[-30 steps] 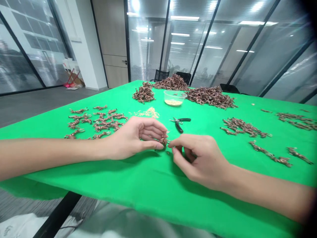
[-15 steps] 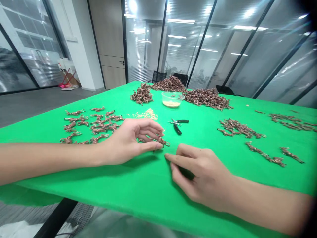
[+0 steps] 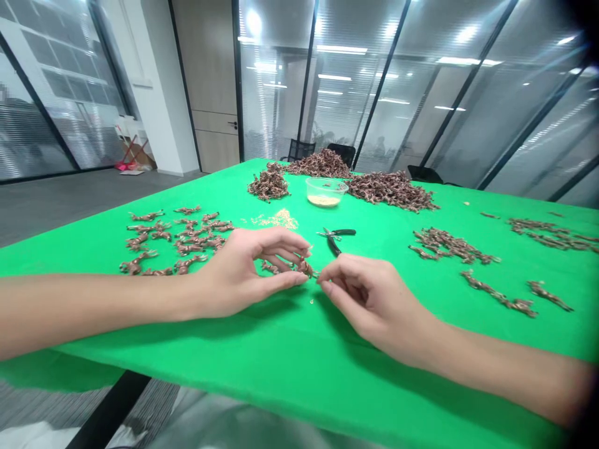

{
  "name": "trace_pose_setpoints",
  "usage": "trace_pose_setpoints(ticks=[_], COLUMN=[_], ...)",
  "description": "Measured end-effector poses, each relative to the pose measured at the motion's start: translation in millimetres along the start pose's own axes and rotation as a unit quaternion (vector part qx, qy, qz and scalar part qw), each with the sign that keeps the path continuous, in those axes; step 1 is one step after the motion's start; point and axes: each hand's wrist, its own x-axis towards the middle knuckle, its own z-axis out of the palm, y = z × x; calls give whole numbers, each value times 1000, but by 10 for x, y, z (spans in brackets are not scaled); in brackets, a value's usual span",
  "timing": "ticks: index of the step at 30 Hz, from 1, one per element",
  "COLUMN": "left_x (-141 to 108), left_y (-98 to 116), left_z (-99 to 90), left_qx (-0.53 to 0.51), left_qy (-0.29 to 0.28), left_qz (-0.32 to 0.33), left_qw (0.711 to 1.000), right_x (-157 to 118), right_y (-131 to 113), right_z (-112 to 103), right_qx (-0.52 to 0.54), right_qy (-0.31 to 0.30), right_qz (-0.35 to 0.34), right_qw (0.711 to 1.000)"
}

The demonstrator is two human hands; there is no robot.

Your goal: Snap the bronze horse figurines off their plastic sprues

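**One brown animal figurine [image 3: 305, 267] held in the left hand [image 3: 236, 268]**

By the thumb and fingers of the left hand the figurine is clamped, just above the green-covered worktop [image 3: 224, 355]. The right hand [image 3: 379, 296] is brought up beside it, thumb and forefinger drawn together close to the figurine's free end; whether anything is gripped there cannot be told. The two palms are kept apart, with only the fingertips near each other.

Little weight is to be expected in so small a piece. A stiff, perhaps moulded body is suggested by its shape, with a glossy surface that could slip under dry fingertips. The thin limbs are judged the weakest part, so the hold is best taken around the thicker trunk, lightly, with the end left exposed.

Just below the fingertips, a tiny pale fragment [image 3: 311, 302] is seen on the cloth; by its size, a fingernail-tip pinch would be called for. Beyond the hands, black-handled pliers [image 3: 345, 232] are laid down, partly hidden by the right hand. Loose similar figurines [image 3: 182, 232] are spread past the left forearm. Farther out, pale granules [image 3: 282, 218] are heaped near a clear plastic tub [image 3: 326, 187], behind which a large brown pile [image 3: 322, 163] is stacked.
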Motion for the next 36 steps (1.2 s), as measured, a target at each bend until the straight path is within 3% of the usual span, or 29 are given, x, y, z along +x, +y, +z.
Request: trace_pose_setpoints(ticks=[6,9,13,19,24,29,36], left_x=[-20,-23,-17,-13,-10,-12,-18], left_y=[5,14,6,-8,7,18,29], left_z=[-27,-31,-30,-33,-31,-28,-17], left_qx=[57,79,89,94,88,75,97], left_qy=[7,5,2,1,-6,-10,-4], left_qz=[19,30,43,50,39,26,24], left_qw=[998,996,995,994,995,997,995], right_x=[-133,-150,-132,-65,33,66,158], right_y=[-52,-97,-124,-29,-7,-3,72], right_z=[34,38,29,72,29,-16,-15], right_qx=[-128,-141,-123,-65,45,186,322], right_qy=[6,-22,-60,0,-13,-62,-93], right_qz=[-161,-165,-140,-85,31,147,219], right_qw=[979,976,981,994,998,969,916])
